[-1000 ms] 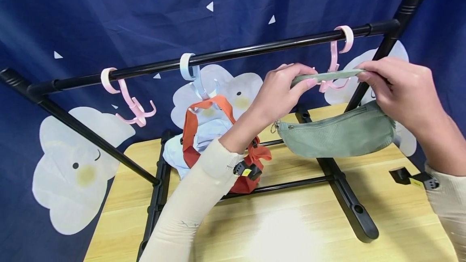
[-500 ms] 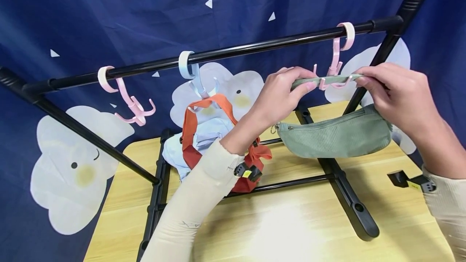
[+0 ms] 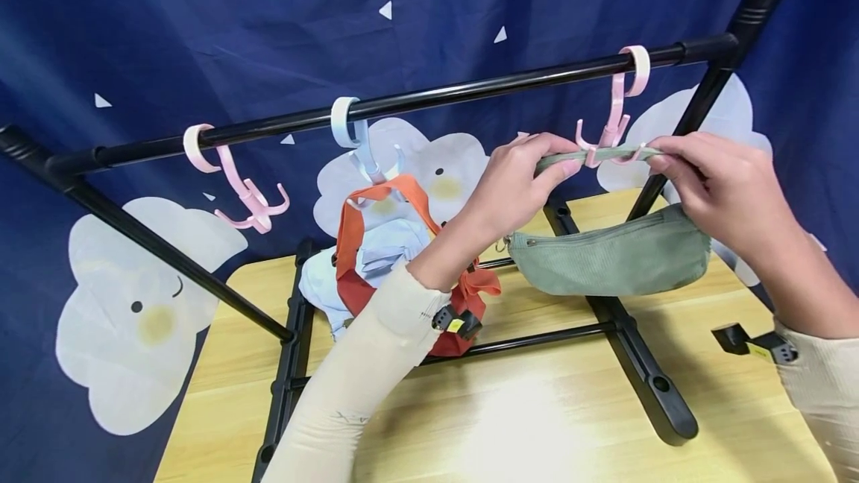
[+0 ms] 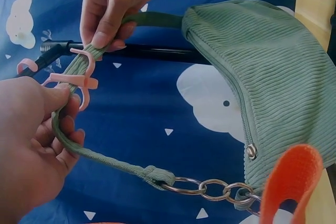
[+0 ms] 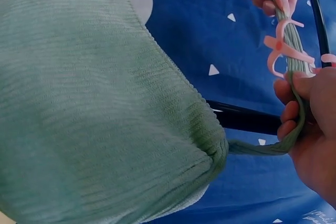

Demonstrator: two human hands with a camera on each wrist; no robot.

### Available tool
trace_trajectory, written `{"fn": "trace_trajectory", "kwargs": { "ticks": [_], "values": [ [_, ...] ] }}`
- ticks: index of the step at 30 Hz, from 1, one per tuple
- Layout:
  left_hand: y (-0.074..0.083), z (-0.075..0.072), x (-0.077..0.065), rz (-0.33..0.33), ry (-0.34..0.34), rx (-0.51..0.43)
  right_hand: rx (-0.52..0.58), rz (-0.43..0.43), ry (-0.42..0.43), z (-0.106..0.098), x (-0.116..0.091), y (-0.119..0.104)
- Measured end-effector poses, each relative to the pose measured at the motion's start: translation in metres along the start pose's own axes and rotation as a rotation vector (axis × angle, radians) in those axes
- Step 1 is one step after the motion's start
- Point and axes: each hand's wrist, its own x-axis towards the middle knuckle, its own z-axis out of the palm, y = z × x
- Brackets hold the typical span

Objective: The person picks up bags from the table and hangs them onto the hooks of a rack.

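Note:
A green corduroy shoulder bag (image 3: pixel 607 259) hangs below both hands by its strap (image 4: pixel 79 66), which a short chain (image 4: pixel 212 188) joins to one end of the bag. My left hand (image 3: pixel 520 177) pinches the strap on one side of a pink hook (image 3: pixel 609 133); my right hand (image 3: pixel 718 185) pinches it on the other side. Between them the stretched strap lies across the hook's prongs, as the left wrist view shows. In the right wrist view the bag's body fills the left half, and the pink prongs (image 5: pixel 283 45) cross the strap near the fingertips.
A black rack bar (image 3: pixel 470 92) carries the hooks. A blue hook (image 3: pixel 365 147) holds a light blue bag (image 3: pixel 389 241) with an orange strap (image 3: pixel 351 244). Another pink hook (image 3: pixel 248 200) hangs at left. The rack's black feet (image 3: pixel 644 379) stand on a wooden table (image 3: pixel 523 423).
Both hands have lowered the green strap from above and in front of the right pink hook onto its prongs. The right hand has shifted slightly left and down, and the bag with it.

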Motion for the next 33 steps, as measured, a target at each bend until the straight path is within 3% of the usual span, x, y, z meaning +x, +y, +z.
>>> {"fn": "trace_trajectory", "kwargs": {
  "ticks": [16,33],
  "values": [
    [-0.003,0.003,-0.006,-0.040,-0.028,0.023,0.038,0.050,-0.032,0.011,-0.014,0.003],
    [-0.004,-0.007,-0.020,0.001,-0.008,0.011,0.008,0.139,-0.007,0.001,-0.018,-0.010]
  ]
}}
